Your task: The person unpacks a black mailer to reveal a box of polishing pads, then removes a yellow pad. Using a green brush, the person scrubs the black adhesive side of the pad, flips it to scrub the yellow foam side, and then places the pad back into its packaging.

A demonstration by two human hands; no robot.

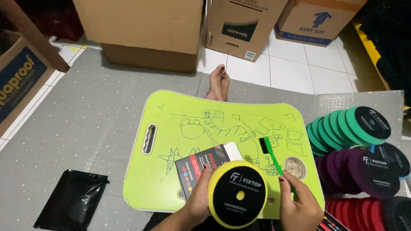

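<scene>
Over the near edge of the lime-green lap tray surface point(171, 171), the left hand point(198, 201) grips a yellow foam polishing pad point(237, 199) on edge, while the right hand point(299, 205) clasps a green brush point(272, 156), its bristles above the tray.

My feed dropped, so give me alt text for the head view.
The left hand holds a round yellow foam pad with a black face, and the right hand grips a green-handled brush, both over a lime-green plastic lap tray. A printed card lies underneath.
</scene>
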